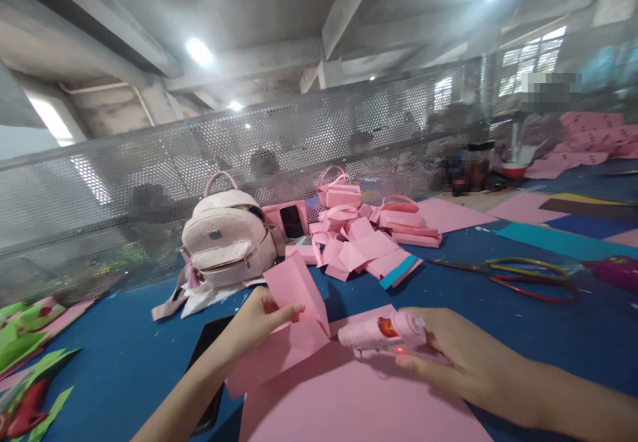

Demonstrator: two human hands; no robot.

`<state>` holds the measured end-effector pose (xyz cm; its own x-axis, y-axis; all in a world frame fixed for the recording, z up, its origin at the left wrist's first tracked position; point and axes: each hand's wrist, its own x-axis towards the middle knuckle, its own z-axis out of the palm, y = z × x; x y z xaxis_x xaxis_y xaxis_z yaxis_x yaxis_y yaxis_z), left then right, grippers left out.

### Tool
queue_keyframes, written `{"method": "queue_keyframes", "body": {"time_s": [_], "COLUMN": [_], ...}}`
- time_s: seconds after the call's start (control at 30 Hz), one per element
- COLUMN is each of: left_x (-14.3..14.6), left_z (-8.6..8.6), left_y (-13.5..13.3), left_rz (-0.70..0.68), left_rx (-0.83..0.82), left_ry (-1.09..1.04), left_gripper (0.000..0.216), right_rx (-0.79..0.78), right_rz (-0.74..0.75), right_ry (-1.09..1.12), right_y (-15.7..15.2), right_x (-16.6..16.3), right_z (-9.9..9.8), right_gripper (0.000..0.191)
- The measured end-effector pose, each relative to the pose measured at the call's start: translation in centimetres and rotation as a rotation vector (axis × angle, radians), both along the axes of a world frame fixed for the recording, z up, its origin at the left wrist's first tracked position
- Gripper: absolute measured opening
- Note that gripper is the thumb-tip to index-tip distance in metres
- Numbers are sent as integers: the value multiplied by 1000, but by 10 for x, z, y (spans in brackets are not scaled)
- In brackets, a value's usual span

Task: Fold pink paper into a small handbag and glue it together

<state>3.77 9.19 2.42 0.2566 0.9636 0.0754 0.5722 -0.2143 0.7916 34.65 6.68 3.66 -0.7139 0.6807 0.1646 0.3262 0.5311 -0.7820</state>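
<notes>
My left hand point(272, 319) is closed on a folded piece of pink paper point(296, 296), thumb pressed on its near face and the other fingers partly hidden behind it. In my right hand point(448, 349) is a pink glue gun point(383, 332) with a small red light glowing on it. Its nozzle points left, close to the lower fold of the paper; whether they touch I cannot tell. Beneath both lies a large flat pink sheet point(349, 402) on the blue table point(134, 355).
Behind stand a white backpack point(224, 236), a phone point(292, 221) and a heap of pink paper pieces point(359, 242). Scissors point(518, 276) lie at right, near coloured sheets point(553, 239). A dark phone-like slab point(212, 395) is under my left forearm. Green cutouts point(30, 335) lie left.
</notes>
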Motion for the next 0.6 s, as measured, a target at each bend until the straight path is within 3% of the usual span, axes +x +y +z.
{"method": "queue_keyframes", "body": {"time_s": [0.6], "left_x": [5], "left_z": [-1], "left_y": [-4], "left_rz": [-37], "left_rx": [-9], "left_ry": [-7], "left_gripper": [44], "right_rx": [18], "right_rz": [-83], "right_ry": [43], "right_y": [-2], "right_x": [-9], "right_z": [4], "right_gripper": [53]}}
